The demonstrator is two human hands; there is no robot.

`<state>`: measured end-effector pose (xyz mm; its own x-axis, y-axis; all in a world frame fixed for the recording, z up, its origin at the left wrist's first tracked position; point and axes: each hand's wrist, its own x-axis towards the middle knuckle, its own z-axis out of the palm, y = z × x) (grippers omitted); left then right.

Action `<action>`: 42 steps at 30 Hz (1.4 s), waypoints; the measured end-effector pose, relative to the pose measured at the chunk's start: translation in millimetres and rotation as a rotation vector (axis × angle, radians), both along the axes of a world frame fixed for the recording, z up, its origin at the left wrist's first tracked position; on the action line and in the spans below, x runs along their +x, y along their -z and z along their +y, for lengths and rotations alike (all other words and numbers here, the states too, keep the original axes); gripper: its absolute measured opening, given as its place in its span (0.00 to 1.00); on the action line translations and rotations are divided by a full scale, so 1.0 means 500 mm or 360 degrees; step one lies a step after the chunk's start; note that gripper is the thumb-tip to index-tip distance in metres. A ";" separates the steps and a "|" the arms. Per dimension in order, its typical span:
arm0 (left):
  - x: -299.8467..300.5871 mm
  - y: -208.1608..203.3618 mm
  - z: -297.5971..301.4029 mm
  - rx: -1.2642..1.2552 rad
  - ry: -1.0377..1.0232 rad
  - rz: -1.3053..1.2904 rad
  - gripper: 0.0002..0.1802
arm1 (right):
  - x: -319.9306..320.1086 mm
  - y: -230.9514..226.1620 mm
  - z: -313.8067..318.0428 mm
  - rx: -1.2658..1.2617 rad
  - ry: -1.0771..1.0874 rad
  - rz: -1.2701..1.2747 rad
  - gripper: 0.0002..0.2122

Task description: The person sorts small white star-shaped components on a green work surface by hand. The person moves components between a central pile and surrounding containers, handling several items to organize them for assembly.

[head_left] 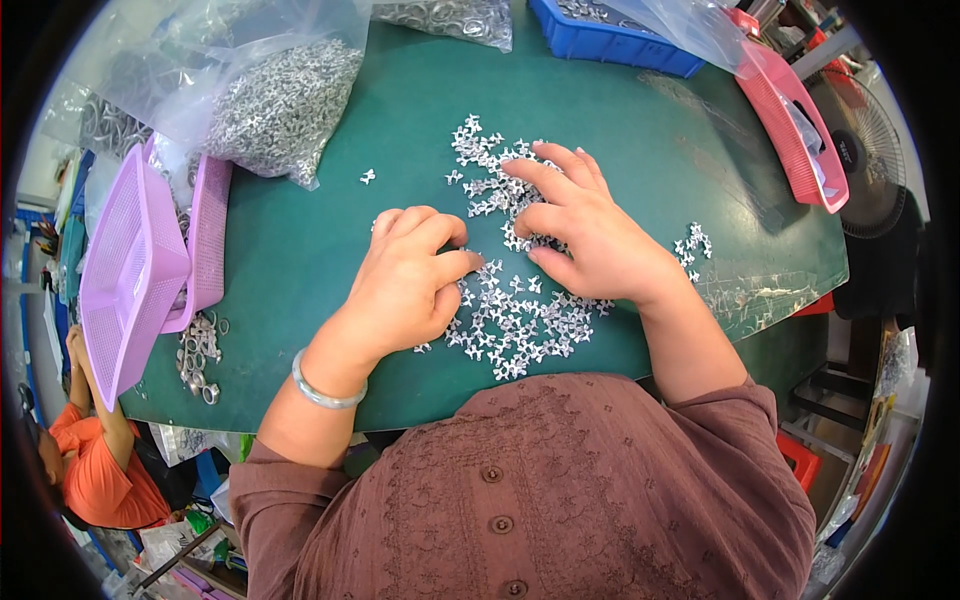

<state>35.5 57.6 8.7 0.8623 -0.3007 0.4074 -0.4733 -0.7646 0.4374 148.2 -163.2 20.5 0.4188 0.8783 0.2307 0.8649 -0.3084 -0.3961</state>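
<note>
Clock centred between the hands, 12 = far edge, 6 = wearer. Green tabletop (420, 110) fills most of the view, surface scuffed at 4. Workshop around it: seated person in orange (110, 490) at 8, black fan (850, 150) just past 2. Purple perforated baskets (135, 260) at 9, one tilted against the other. Clear bag (285, 100) full of small metal parts at 10, blue tray (620, 52) at 1, pink basket (800, 175) at 2.

Left hand (405, 270): fingers curled, index tip at the near heap's edge; can't tell if it pinches anything. Right hand (600, 235): fingers spread and bent, tips on the far heap.

Near heap (520, 335) at 6, a loose layer, widest roughly 9–3. Far heap (485, 190) just past 11, denser, long axis about 11–5, near end under the right hand. Small cluster (692, 245) at 3, stray piece (368, 176) at 10.

Individual metal pieces (478, 352): silvery, shiny, lobed, some bow-like. Headings random, no shared axis; finer shape too small to read.
</note>
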 end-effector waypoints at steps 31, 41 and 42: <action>0.015 0.013 -0.039 0.0086 0.0040 -0.0004 0.20 | 0.008 0.002 -0.009 -0.0062 -0.0002 0.0084 0.08; 0.022 0.015 -0.056 0.0052 0.0003 -0.0029 0.15 | 0.014 0.001 -0.015 -0.0078 -0.0006 0.0056 0.09; 0.022 0.014 -0.055 0.0053 0.0006 -0.0031 0.15 | 0.015 0.004 -0.015 -0.0078 -0.0010 0.0059 0.09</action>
